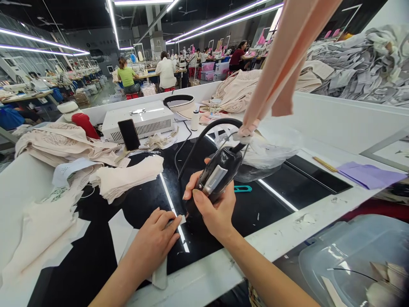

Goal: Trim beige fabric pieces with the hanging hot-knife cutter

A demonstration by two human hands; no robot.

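My right hand (214, 200) is wrapped round a black corded hand tool (220, 170) with a silver lever on its side. A black cable runs from its top, which is tied to a hanging pink fabric strip (275, 72). The tool's lower end is dark against the glossy black work surface (204, 247); I cannot make out its tip. Just left of it, my left hand (153, 238) lies palm down with fingers stretched out, pressing a small pale piece (182, 220). A translucent strip (159, 275) and a white sheet (119, 232) show beside and under that hand.
Stacked cream fabric pieces (128, 177) lie at left, near a phone (129, 134) and a white metal box (140, 119). Behind the tool are clear plastic bags (268, 147) and a teal cutter (243, 189). Purple cloth (370, 175) lies right, above a plastic bin (351, 256).
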